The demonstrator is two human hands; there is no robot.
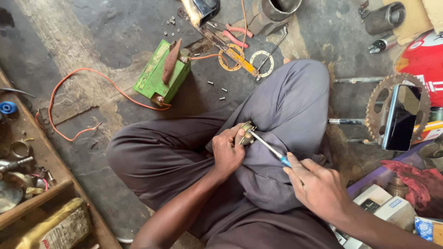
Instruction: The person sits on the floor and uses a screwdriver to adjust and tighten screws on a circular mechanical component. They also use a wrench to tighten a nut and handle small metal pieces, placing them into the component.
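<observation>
Concrete floor: green box far left; my left hand grips a part, right hand closed on a screwdriver.

We see a bright green battery box with an orange wire looping off it, a screwdriver with a blue handle, grey trousers, a red rag and pink-handled pliers.

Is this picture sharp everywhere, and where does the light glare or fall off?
Head view: even daylight, soft shadows; the left hand, screwdriver and small metal part look sharp; a bright patch washes out the floor at upper left; the phone screen shows reflections; edges bend slightly, wide-lens style.
</observation>
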